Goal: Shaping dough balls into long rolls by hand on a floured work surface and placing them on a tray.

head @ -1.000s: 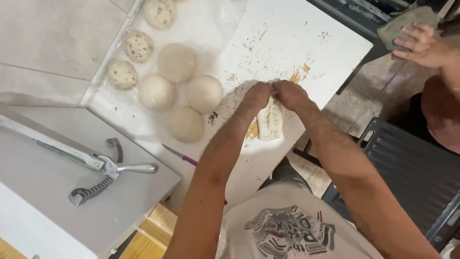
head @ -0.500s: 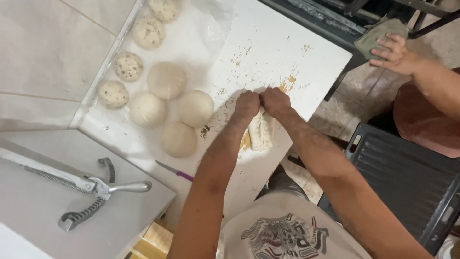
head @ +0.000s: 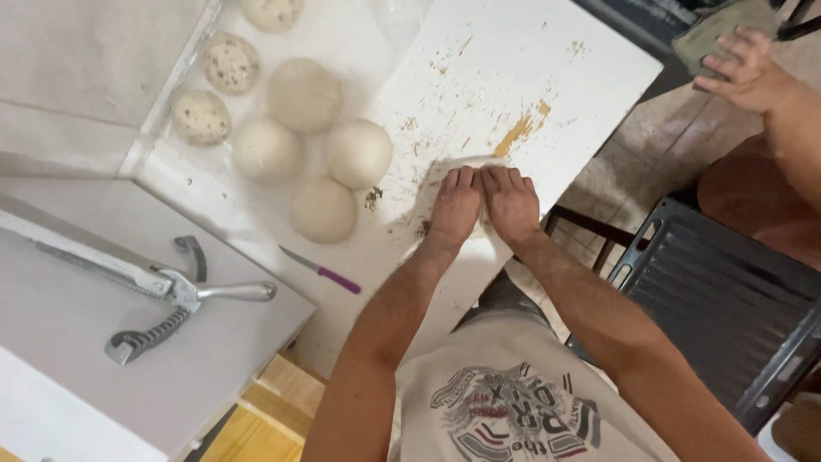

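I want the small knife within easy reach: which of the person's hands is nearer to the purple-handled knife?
Left. The left hand lies up and right of the purple-handled knife; the right hand is pressed beside the left, farther off.

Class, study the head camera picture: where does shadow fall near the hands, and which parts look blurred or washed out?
Head view: the left hand and right hand cast a soft shadow on the white board beyond the fingers; the dough balls look pale with little surface detail; the other person's hand is slightly soft; no strong glare.

Four plain dough balls [head: 304, 93]; three seeded balls [head: 229, 62] (one cropped); one knife [head: 321, 270].
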